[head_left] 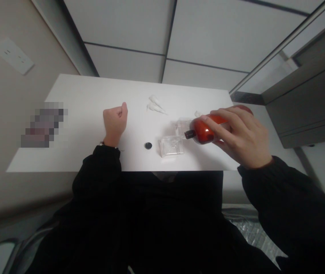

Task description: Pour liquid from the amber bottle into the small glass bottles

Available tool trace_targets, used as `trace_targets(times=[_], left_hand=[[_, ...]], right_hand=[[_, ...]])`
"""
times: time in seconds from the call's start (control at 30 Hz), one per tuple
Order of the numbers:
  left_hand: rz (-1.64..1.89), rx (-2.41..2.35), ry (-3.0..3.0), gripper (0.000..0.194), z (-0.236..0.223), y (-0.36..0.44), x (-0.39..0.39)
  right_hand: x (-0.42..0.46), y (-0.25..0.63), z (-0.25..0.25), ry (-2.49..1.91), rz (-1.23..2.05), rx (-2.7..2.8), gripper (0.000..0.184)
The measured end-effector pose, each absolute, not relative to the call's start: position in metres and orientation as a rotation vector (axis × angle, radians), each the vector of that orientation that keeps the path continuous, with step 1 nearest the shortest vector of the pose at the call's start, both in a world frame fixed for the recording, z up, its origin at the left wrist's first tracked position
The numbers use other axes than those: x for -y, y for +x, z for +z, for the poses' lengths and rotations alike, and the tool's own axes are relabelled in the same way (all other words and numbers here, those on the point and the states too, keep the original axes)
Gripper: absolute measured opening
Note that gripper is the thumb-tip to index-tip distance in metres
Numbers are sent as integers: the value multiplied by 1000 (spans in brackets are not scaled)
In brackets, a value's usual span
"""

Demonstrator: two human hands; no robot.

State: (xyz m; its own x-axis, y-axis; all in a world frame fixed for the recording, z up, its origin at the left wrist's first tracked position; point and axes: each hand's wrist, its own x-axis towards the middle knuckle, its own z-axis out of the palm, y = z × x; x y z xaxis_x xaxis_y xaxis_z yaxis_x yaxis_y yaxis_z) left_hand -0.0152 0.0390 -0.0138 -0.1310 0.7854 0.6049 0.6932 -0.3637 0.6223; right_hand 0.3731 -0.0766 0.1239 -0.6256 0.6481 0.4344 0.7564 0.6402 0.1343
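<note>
My right hand [238, 131] is wrapped around an amber bottle [204, 129], which lies tilted nearly flat in the air. Its dark threaded neck [190, 134] points left and down, and clear liquid seems to run from it into a clear square dish [172, 147]. A second clear container [181, 125] stands just behind that dish, partly covered by the bottle. Left of the dish lies a small black cap [148, 145]. My left hand [116, 121] rests on the table as a fist, with nothing visible in it, apart from the other things.
The white table [133, 160] stands against a panelled wall. Two white crumpled tissue-like pieces [156, 105] lie toward its back, and another small white bit [198, 113] sits behind the bottle. A blurred-out object [44, 123] is at the left end.
</note>
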Motion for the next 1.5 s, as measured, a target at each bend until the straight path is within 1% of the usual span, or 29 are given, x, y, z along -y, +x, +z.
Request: trace_targets(times=[0.27,0.43,0.73,1.0,1.13,1.23,1.37,1.5], left_hand=[[1543,-1711,2022,61,-12,-15,-38],[1540,-1714,2008,60,-15,-16,-39],[1526,-1710,2010,60,-15,-16,-39],[1510,-1723,1976,60,-14,-15,-38],[1516,-1722,1980,60,-12,-14,-37],[1529,-1724,1982,59,-12,-14,-37],[1533,-1721,1978,59,-13,-15,-37],[1512,-1721,1978,60,-14,-15,-39]], right_hand=[[77,372,123,-1087,-565,2548,61],[77,370,124,-1120,-481,2533,56],[78,370,122,-1189,-438,2555,62],[76,370,117,-1031,-668,2550,62],[76,369,114,-1056,-520,2534,63],[78,367,113,-1103,-464,2528,60],[79,364,110,-1158,-352,2530,62],[78,363,106,-1148,-354,2524,59]])
